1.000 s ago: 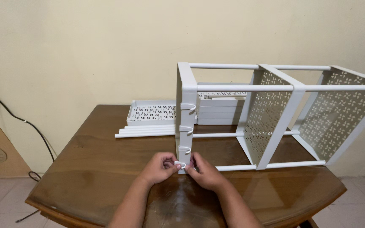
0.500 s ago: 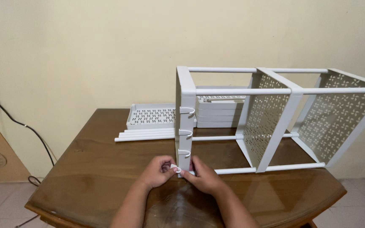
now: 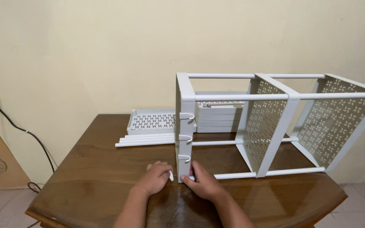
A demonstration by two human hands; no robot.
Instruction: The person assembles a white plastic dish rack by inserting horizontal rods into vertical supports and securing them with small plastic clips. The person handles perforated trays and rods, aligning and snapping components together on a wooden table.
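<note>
White rack (image 3: 271, 126) lies sideways, its end panel's bottom corner pinched between left hand (image 3: 156, 177) and right hand (image 3: 203, 183).

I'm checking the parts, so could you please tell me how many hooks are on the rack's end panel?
3 white hooks, stacked down the end panel: top, middle, bottom just above the hands. More may be hidden behind them.
</note>
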